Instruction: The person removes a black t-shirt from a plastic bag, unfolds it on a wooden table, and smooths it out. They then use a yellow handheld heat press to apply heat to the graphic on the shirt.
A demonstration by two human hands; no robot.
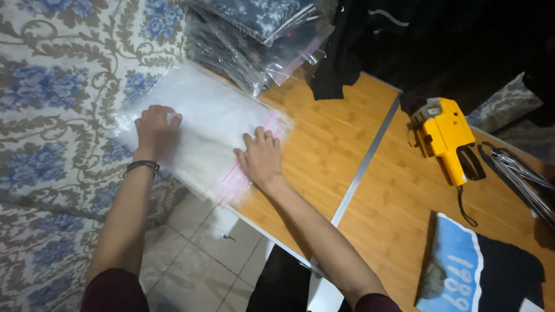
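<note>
A stack of clear plastic zip bags (208, 124) with pink seal strips lies at the left end of a wooden table (324, 150), overhanging its edge. My left hand (155, 128) rests on the far left part of the stack, fingers curled on the plastic. A dark bracelet sits on that wrist. My right hand (261, 157) lies flat on the stack's near right corner, by the pink strips, fingers together.
Bagged dark floral garments (254, 34) are piled behind the stack. Black cloth (341, 58) hangs at the back. A yellow price-label gun (446, 138), metal hangers (520, 173) and a blue-and-black garment (480, 271) lie to the right. Floral fabric (52, 115) and tiled floor (202, 260) lie to the left.
</note>
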